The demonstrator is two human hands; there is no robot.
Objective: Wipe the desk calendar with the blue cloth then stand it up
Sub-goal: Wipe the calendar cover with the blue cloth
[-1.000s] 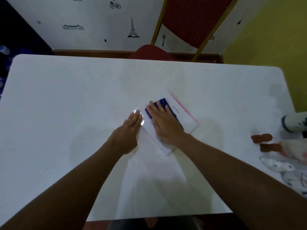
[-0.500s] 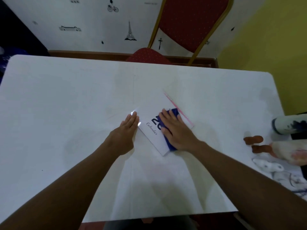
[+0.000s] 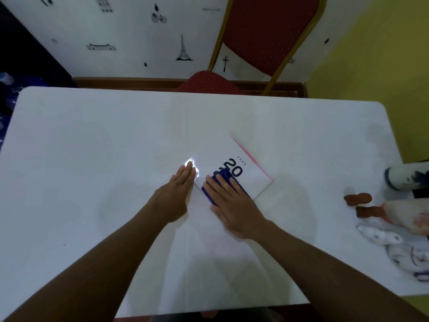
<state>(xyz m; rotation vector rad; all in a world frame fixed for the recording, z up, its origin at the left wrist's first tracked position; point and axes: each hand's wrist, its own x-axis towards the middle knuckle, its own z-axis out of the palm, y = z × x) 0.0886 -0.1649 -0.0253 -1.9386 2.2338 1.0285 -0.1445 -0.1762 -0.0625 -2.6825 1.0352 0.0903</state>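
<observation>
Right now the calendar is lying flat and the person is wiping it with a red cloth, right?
Not quite: the head view shows the cloth is blue, not red. The calendar does lie flat, with the right hand pressing the cloth on it.

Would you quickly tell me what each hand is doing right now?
Left hand: open, flat at the white desk calendar's left edge.
Right hand: open, pressing the blue cloth onto it.
</observation>
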